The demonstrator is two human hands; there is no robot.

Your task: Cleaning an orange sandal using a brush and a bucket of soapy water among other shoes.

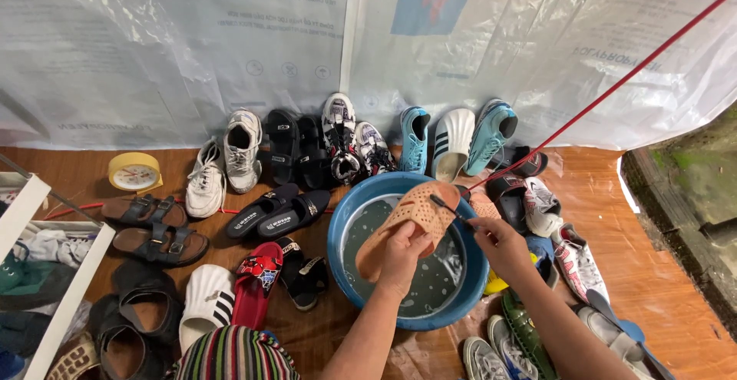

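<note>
Gripping an orange perforated slipper [407,223] over the blue basin [347,219], the left hand [401,257] steadies it (sole up) while the right hand [503,246], closed on a small brush [449,208], touches its toe end.

Shoe-washing corner: shoes [242,150], basin [342,225], tarpaulin [537,50]
</note>
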